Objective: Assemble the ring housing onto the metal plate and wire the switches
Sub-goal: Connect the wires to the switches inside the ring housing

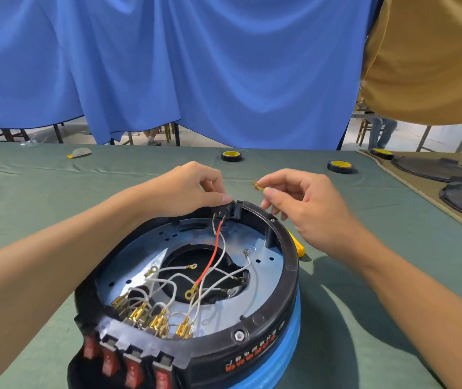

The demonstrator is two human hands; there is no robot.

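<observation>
My left hand (193,189) is pinching the far rim of the ring housing (288,265), thumb on top and fingers curled behind. I judge it is steadying the housing while my right hand (308,209) is holding a small brass terminal (257,186) between thumb and forefinger just beyond that rim, ready for fitting. The housing is sitting around the metal plate (263,256) near me, with wires (218,240) trailing across it and red switches (128,366) facing near-left.

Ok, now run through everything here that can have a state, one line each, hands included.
left hand: grips the ring housing at its far rim
right hand: pinches a brass terminal, held aloft
ring housing: sits around the metal plate
red wire: ring-terminal end loose
switches: mounted in the housing, connectors attached behind
tape rolls: lying flat, untouched
</observation>
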